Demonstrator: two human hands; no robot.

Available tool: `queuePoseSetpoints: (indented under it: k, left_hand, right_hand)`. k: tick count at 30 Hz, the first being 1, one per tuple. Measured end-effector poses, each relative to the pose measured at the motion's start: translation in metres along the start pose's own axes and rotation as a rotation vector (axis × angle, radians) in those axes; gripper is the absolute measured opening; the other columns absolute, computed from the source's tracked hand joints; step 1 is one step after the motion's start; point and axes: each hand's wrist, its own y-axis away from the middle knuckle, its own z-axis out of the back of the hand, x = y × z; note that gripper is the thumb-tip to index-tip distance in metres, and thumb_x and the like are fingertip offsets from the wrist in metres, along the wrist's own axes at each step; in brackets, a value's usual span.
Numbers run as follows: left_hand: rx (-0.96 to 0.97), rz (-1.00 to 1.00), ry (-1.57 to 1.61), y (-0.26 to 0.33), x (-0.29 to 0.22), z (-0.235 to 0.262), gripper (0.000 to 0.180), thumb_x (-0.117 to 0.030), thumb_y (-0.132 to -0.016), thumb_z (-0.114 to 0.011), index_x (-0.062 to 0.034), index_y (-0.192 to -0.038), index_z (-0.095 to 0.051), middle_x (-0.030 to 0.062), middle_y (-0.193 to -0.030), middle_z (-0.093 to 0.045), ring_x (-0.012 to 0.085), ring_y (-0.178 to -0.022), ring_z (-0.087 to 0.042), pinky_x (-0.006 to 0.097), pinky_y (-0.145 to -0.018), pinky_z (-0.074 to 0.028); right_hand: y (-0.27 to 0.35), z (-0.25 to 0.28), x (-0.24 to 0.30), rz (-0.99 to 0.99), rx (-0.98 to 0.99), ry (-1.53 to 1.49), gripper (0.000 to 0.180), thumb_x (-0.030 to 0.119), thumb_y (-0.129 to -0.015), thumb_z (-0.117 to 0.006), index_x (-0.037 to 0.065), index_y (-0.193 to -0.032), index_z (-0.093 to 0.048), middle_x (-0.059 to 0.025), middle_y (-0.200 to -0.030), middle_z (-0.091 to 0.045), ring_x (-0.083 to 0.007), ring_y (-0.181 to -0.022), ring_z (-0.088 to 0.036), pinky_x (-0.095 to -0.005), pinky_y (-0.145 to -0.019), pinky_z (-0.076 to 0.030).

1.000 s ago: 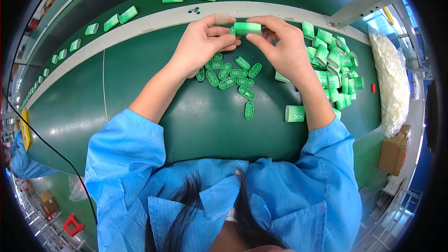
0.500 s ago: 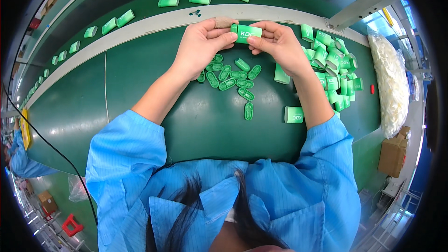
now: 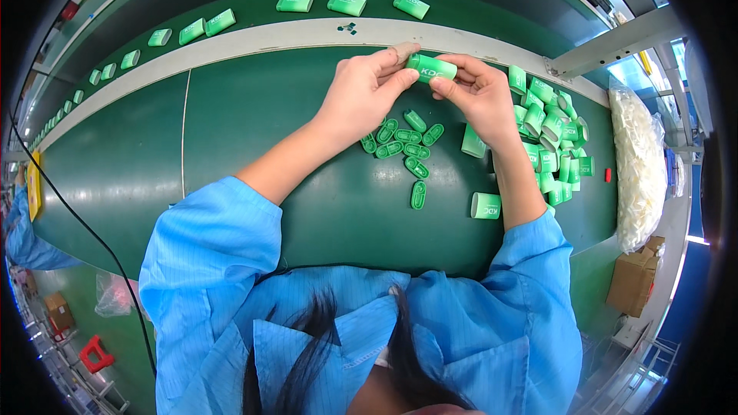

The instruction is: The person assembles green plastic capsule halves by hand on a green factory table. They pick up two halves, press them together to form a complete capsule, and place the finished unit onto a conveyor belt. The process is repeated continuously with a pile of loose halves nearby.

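Both my hands hold one small green plastic case (image 3: 432, 68) above the far edge of the green table (image 3: 254, 131). My left hand (image 3: 363, 94) pinches its left end with thumb and fingers. My right hand (image 3: 478, 94) grips its right end. Under my hands lie several flat green oval lids (image 3: 407, 147). A pile of several more green cases (image 3: 552, 134) lies just right of my right wrist. One green case (image 3: 485, 205) stands alone near my right forearm.
A grey rail (image 3: 254, 34) runs along the table's far edge. Beyond it a green conveyor belt (image 3: 231, 0) carries a row of green cases (image 3: 346, 4). A clear bag of white parts (image 3: 636, 169) and a cardboard box (image 3: 632, 283) are at the right.
Both hands have carried the green case slightly farther from me, toward the grey rail. The cases on the belt have shifted leftward.
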Motion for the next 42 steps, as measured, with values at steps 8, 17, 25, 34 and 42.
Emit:
queuePoseSetpoints:
  k: [8, 17, 25, 34, 42]
  left_hand:
    - [-0.129, -0.142, -0.404, 0.012, -0.008, -0.015, 0.042, 0.000, -0.085, -0.050, 0.0004, -0.126, -0.042, 0.0179, -0.084, -0.065, 0.0249, -0.067, -0.063, 0.030, -0.062, -0.046]
    - [0.051, -0.431, -0.711, -0.008, -0.001, 0.005, 0.041, -0.001, -0.078, -0.055, -0.0075, -0.118, -0.053, 0.0138, -0.109, -0.058, 0.0325, -0.102, -0.053, 0.039, -0.086, -0.044]
    - [0.326, -0.097, -0.986, 0.000, -0.025, -0.012, 0.012, -0.015, -0.074, -0.063, -0.0040, -0.072, -0.066, 0.0137, -0.069, -0.062, 0.0315, -0.072, -0.063, 0.041, -0.062, -0.051]
    - [0.325, -0.338, -1.166, -0.009, -0.017, -0.028, 0.002, -0.002, -0.061, -0.061, -0.0024, -0.063, -0.061, 0.0151, -0.061, -0.061, 0.0304, -0.060, -0.064, 0.037, -0.049, -0.051]
    - [0.182, -0.080, -0.805, -0.022, -0.004, -0.016, 0.031, -0.012, -0.074, -0.067, -0.0031, -0.104, -0.062, 0.0152, -0.079, -0.065, 0.0273, -0.075, -0.064, 0.033, -0.070, -0.051]
  right_hand:
    - [0.009, -0.023, 0.015, 0.330, -0.238, 0.494, 0.027, 0.009, -0.076, -0.070, -0.001, -0.100, -0.064, -0.0110, -0.080, -0.068, -0.0149, -0.075, -0.067, -0.0250, -0.069, -0.053]
    - [-0.092, 0.034, -0.004, -0.123, -0.190, 0.313, 0.029, 0.010, -0.081, -0.066, -0.006, -0.105, -0.058, -0.0035, -0.084, -0.063, -0.0087, -0.074, -0.060, -0.0207, -0.070, -0.049]
    - [-0.096, 0.064, -0.018, 0.053, -0.334, 0.798, 0.039, 0.021, -0.080, -0.068, -0.001, -0.111, -0.059, -0.0055, -0.090, -0.063, -0.0121, -0.074, -0.062, -0.0256, -0.067, -0.050]
    - [0.065, 0.037, 0.023, -0.018, 0.006, 1.413, 0.045, 0.041, -0.075, -0.069, 0.000, -0.062, -0.058, -0.0081, -0.047, -0.051, -0.0268, -0.046, -0.053, -0.0359, -0.047, -0.042]
    - [0.053, 0.025, 0.012, 0.047, -0.033, 0.754, 0.026, 0.020, -0.078, -0.069, 0.000, -0.089, -0.059, -0.0100, -0.070, -0.061, -0.0181, -0.060, -0.058, -0.0302, -0.053, -0.045]
